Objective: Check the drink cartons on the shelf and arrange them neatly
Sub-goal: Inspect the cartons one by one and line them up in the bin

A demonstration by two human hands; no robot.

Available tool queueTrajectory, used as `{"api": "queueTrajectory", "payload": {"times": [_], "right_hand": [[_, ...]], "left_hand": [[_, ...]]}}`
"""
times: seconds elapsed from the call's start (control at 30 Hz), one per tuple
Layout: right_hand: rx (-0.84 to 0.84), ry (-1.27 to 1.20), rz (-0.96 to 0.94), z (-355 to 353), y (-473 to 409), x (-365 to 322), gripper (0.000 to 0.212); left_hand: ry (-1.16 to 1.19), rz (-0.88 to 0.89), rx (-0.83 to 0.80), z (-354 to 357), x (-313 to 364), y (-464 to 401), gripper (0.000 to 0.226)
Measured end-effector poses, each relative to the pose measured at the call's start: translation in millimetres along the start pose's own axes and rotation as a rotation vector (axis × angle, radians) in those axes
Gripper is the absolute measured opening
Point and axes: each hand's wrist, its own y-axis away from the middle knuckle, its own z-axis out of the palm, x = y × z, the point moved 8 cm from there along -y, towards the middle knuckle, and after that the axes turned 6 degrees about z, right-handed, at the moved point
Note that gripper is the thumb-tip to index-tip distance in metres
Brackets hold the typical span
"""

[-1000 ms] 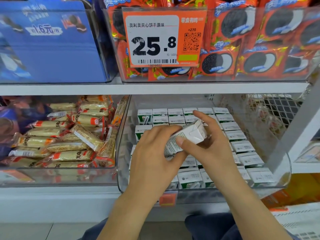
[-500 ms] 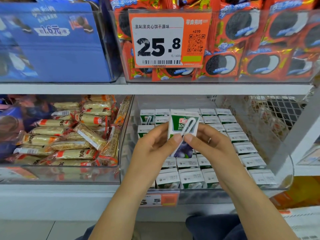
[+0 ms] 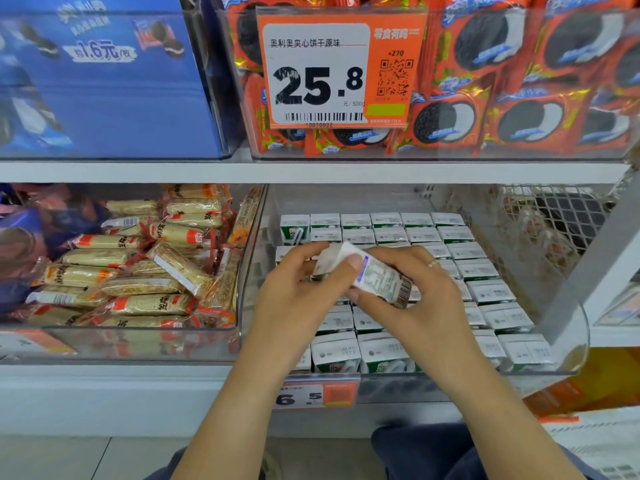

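Two hands on one drink carton (image 3: pixel 367 275) | left hand (image 3: pixel 298 303) pinches its upper-left end | carton's long axis slants down to the right, label side up, held between both hands above the rows of cartons (image 3: pixel 485 292) in the clear bin (image 3: pixel 575 327) | right hand (image 3: pixel 419 299) curls round its lower-right end; both equally near.

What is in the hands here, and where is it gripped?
One drink carton, tilted: left hand pinches its upper end, right hand holds its lower end.
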Motion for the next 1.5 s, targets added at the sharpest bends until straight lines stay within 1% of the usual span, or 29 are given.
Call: {"api": "queueTrajectory", "payload": {"times": [0.07,0.1,0.17,0.23,0.33,0.4,0.5,0.53,0.63,0.73,0.87,0.97,1.1,1.3,1.5], "right_hand": [[-0.013,0.025,-0.047,4.3,3.0,-5.1,0.04],[-0.022,0.028,-0.06,5.3,3.6,-6.8,0.04],[-0.037,0.006,-0.046,4.7,2.3,-7.2,0.041],[-0.061,-0.086,0.074,1.9,-2.0,0.5,0.045],[-0.172,-0.27,0.274,4.3,-5.9,14.6,0.053],[-0.248,-0.362,0.319,8.3,-3.9,15.2,0.049],[-0.232,-0.443,0.32,5.4,-2.1,13.3,0.043],[-0.212,-0.461,0.316,2.7,-2.4,13.3,0.042],[-0.164,-0.479,0.283,-5.9,-4.5,12.6,0.048],[-0.141,-0.486,0.23,-13.4,-6.0,9.0,0.047],[-0.2,-0.475,0.17,-16.6,-4.0,3.4,0.047],[-0.233,-0.415,0.136,-15.1,-1.9,-0.2,0.048],[-0.23,-0.322,0.13,-10.4,-1.4,-0.7,0.05],[-0.213,-0.208,0.106,-3.8,0.1,-3.5,0.053],[-0.176,-0.129,0.005,-0.8,3.6,-10.1,0.053]], "left_hand": [[0.002,0.014,0.049,-1.2,0.9,-0.5,0.041],[0.028,0.015,0.069,-2.5,0.9,-0.8,0.04],[0.101,0.002,0.092,-6.0,-0.2,-2.0,0.051],[0.174,0.007,0.11,-11.3,2.0,-2.4,0.064],[0.257,0.043,0.116,-15.8,8.1,-2.4,0.069],[0.295,0.051,0.099,-14.3,9.5,-1.5,0.067],[0.319,0.037,0.017,-8.6,10.1,-0.7,0.064],[0.304,0.038,-0.02,-7.4,10.2,-1.0,0.063],[0.187,0.053,-0.109,-6.0,9.7,-2.3,0.061],[0.077,0.043,-0.177,-0.6,3.6,-2.3,0.062],[-0.076,0.03,-0.266,5.5,-3.1,-0.1,0.062],[-0.218,0.017,-0.32,7.9,-5.2,1.8,0.063],[-0.326,0.011,-0.333,8.1,-10.2,0.9,0.061],[-0.411,0.07,-0.356,13.7,-17.5,1.1,0.052],[-0.473,0.12,-0.332,13.9,-15.9,0.4,0.057]]}}
